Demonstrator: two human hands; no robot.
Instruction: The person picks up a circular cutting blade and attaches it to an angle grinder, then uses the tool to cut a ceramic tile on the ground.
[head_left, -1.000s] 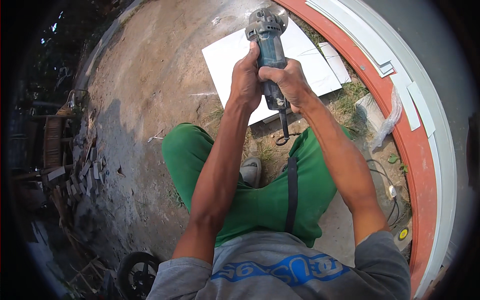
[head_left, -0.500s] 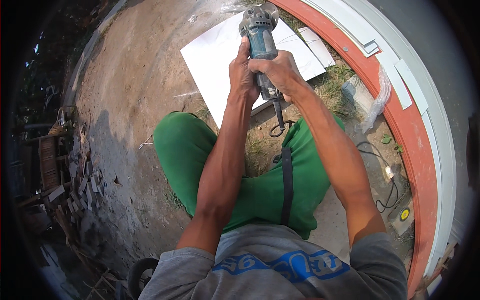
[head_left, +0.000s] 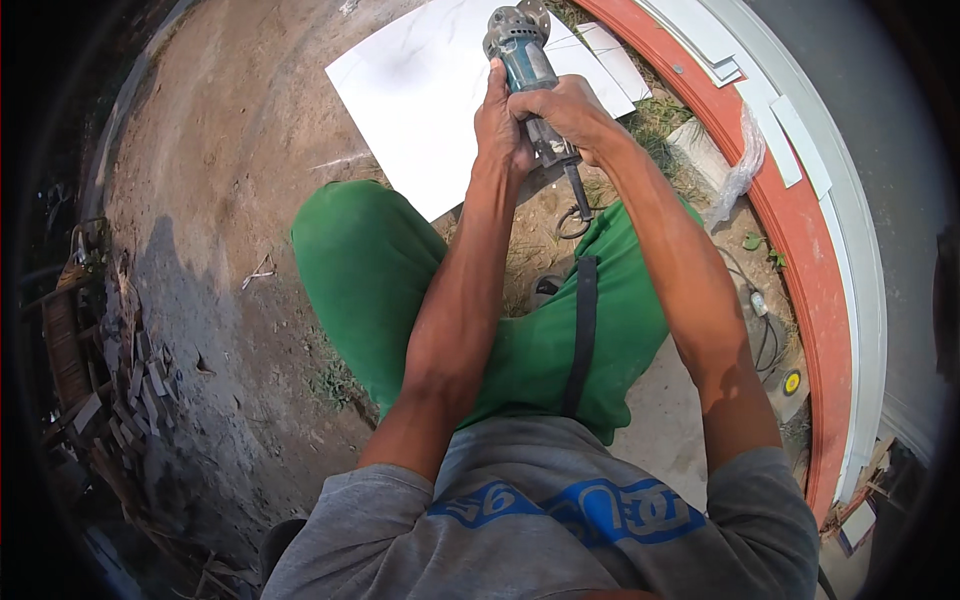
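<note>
Both of my hands hold an angle grinder [head_left: 526, 62] out in front of me, its dark metal head pointing away and its cord end toward me. My left hand [head_left: 500, 125] wraps the left side of the body, thumb laid along the teal casing. From the right, my right hand [head_left: 570, 115] is closed around the grey rear part, its thumb reaching across the top. A round disc [head_left: 535, 18] shows at the head's far right. Beneath the tool lies a large white sheet [head_left: 410, 110]; I cannot tell whether the disc touches it.
A smaller white piece [head_left: 612, 58] lies beside the sheet. Along the right runs a red ledge [head_left: 790, 240] with pale strips [head_left: 800, 140] and clear plastic wrap [head_left: 740, 165]. A cable with a connector [head_left: 758, 303] lies near a yellow disc [head_left: 792, 383]. Scrap pieces [head_left: 140, 400] are heaped at left.
The view has shifted, so the sheet and ledge sit further left and higher. The grinder leans more to the left at its head. Both hands keep their hold.
</note>
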